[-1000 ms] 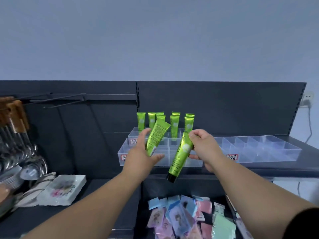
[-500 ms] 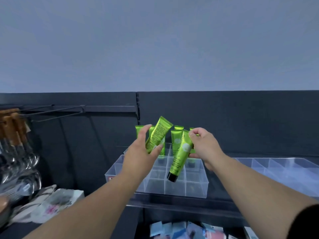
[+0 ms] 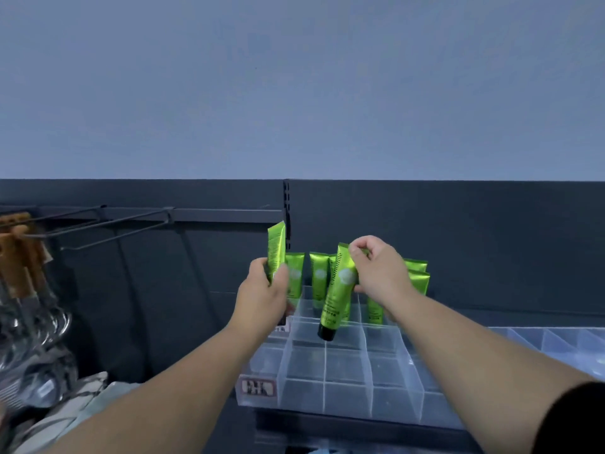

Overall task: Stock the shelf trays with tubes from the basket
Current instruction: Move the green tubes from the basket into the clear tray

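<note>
My left hand (image 3: 265,298) grips a green tube (image 3: 276,249) upright at the left rear corner of the clear compartment tray (image 3: 347,391). My right hand (image 3: 381,273) pinches the crimped top of a second green tube (image 3: 339,296). That tube hangs cap-down and slightly tilted above a cell in the tray's rear rows. Several more green tubes (image 3: 319,278) stand upright in the rear cells, partly hidden behind my hands. The basket is out of view.
A second clear tray (image 3: 556,342) continues along the shelf to the right. Dark back panels (image 3: 458,240) rise behind the trays. Wire hooks (image 3: 108,221) and hanging utensils with wooden handles (image 3: 16,257) fill the left bay, above white packets (image 3: 88,394).
Both hands have moved farther over the tray. The left tube went from tilted to upright near the tray's left rear corner. The right tube hangs lower over the rear cells. The view has tilted up.
</note>
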`<state>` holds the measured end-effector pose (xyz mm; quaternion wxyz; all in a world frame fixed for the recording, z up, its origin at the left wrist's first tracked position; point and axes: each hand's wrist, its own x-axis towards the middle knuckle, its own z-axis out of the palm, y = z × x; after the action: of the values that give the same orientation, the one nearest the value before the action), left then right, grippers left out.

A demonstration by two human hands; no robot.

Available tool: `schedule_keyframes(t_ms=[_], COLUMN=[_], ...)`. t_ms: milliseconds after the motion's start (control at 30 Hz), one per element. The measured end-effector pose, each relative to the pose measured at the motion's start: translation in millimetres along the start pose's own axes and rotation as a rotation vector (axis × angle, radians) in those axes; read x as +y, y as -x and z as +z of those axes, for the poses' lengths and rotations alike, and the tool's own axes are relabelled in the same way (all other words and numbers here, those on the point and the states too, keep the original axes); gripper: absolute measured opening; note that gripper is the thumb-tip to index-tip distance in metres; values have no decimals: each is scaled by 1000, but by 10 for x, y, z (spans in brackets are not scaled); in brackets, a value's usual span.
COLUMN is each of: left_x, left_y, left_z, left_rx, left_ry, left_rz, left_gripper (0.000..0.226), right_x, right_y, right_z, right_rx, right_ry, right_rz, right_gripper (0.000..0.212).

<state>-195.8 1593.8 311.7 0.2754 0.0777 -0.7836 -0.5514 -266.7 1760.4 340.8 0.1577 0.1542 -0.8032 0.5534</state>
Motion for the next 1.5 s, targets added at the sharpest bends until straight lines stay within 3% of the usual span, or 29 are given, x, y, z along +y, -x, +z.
schedule_keyframes(t_ms=[200,333,433,700,967,1167,1500], left_x=[-154,-302,-449,-666,-898,-980,-1065], left_y=[-413,-623,-754,-1025,-1137,-1195,-1164], left_z=[-165,-153,-112,-34,-53,-62,-82], left_rx=[-67,-79,-101,-173,-311,-369,-439], left_ry=[102,97,62,261,147,163,99], left_rz=[-47,-9,26,33,11,-23,-34], left_gripper=[35,20,27,9,21,20,19], right_x=[-113,-81,-40,6,186,164,210], right_y=[-245,-337,-364,-409,-411,-435,-459], right_z=[390,596,699,772,923,937,921], right_rx=[44,43,40,91,-97,-68,-171], right_ry=[203,304,334,366,527,567,677], right_rz=[-135,-140,-127,-138,-67,-78,-37], right_gripper=[15,16,18,15,16,14,17])
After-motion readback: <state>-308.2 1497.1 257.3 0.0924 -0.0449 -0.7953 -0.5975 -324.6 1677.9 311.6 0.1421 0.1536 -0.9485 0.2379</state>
